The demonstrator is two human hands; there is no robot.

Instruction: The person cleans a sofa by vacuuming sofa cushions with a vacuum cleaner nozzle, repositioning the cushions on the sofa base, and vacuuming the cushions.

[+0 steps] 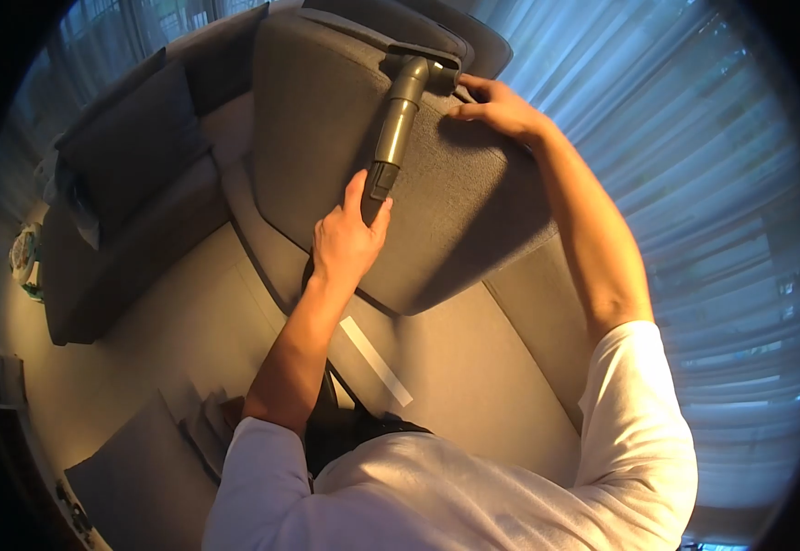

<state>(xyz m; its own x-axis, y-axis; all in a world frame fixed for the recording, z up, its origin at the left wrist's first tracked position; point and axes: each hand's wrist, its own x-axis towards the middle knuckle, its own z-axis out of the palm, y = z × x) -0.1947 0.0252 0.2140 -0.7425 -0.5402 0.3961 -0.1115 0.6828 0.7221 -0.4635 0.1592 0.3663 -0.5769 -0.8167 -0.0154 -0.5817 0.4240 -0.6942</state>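
Observation:
My left hand [349, 241] is wrapped round the dark handle end of a vacuum cleaner wand [395, 135]. At the wand's far end, the wide floor-style nozzle [427, 62] rests against the upper edge of a large grey sofa cushion [345, 138], which is tipped up on the sofa. Beside the nozzle, my right hand [503, 110] grips that cushion's upper right edge, its thumb on the broad face. The fingertips over the edge are partly hidden. Whatever the wand's handle joins behind my left forearm is mostly out of sight.
The light sofa base [482, 367] spreads below the cushion, with a pale strip [377, 361] on it. More grey sofa seating [134, 202] stands at left, and grey cushions [147, 468] lie lower left. Sheer curtains [693, 230] hang close on the right.

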